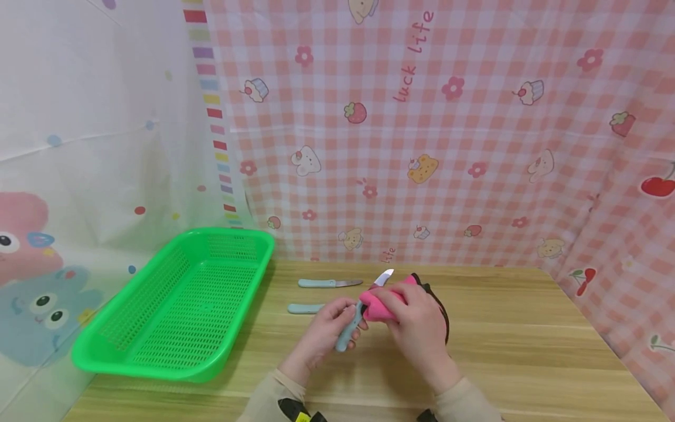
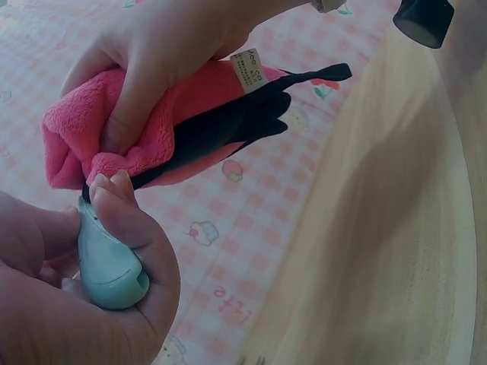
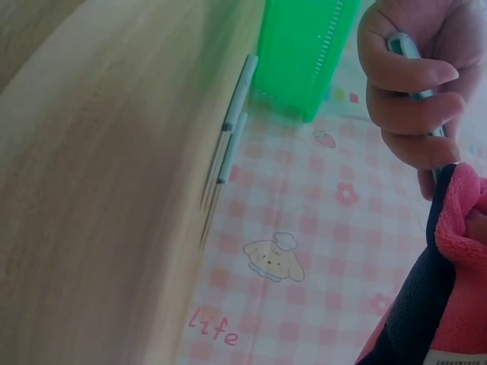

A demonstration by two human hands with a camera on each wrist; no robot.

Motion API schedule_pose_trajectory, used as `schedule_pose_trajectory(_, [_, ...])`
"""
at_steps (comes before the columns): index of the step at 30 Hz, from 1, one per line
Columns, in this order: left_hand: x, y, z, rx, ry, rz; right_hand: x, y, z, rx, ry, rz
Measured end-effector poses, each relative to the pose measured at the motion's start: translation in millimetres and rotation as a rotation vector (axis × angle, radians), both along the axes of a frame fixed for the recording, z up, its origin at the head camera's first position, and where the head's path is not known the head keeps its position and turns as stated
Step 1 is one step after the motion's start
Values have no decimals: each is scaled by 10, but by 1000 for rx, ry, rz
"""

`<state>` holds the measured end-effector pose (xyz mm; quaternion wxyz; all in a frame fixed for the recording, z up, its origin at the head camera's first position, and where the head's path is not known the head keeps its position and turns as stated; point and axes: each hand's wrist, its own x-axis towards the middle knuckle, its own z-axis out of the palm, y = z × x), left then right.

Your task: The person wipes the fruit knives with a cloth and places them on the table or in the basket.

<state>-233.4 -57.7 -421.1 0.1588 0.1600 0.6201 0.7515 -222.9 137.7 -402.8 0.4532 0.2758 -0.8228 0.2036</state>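
Note:
My left hand (image 1: 326, 328) grips the pale blue handle (image 1: 346, 335) of a small knife, held at a slant above the table with its blade tip (image 1: 386, 276) pointing up and away. A fluffy pink cloth (image 1: 375, 308) with black parts is held in my right hand (image 1: 422, 322), pinched around the blade close to the handle. The white label (image 2: 249, 70) and black loop (image 2: 331, 73) of the cloth show in the left wrist view. Folds of cloth hide the lower part of the blade.
Two more knives with pale blue handles, a far one (image 1: 317, 283) and a nearer one (image 1: 303, 308), lie on the wooden table (image 1: 527, 340). A green perforated basket (image 1: 211, 369) stands at the left. Patterned cloth sheets (image 1: 474, 129) hang behind and beside the table.

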Motion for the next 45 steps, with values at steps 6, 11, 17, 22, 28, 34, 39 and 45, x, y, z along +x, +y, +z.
schedule_pose_trajectory(6, [0,12,-20,7,-4,2,-19,-17,-22,3,10,-12])
schedule_pose_trajectory(11, [3,13,-20,-11,-6,8,-23,-16,-23,5,1,-15])
schedule_pose_trajectory(17, [17,9,0,-23,-8,11,-42,3,-15,-3,-14,-31])
schedule_pose_trajectory(22, [5,8,-10,-22,-5,8,-87,37,-2,-7,-25,-45])
schedule_pose_trajectory(28, [-9,10,-19,-26,-1,6,-147,108,36,-5,-23,-75])
schedule_pose_trajectory(34, [8,18,-13,-38,5,16,-217,206,55,-6,-21,-109])
schedule_pose_trajectory(39, [16,25,-11,-43,7,21,-245,278,68,-2,-14,-137])
schedule_pose_trajectory(45, [13,30,-17,-49,8,14,-246,318,74,8,-35,-156])
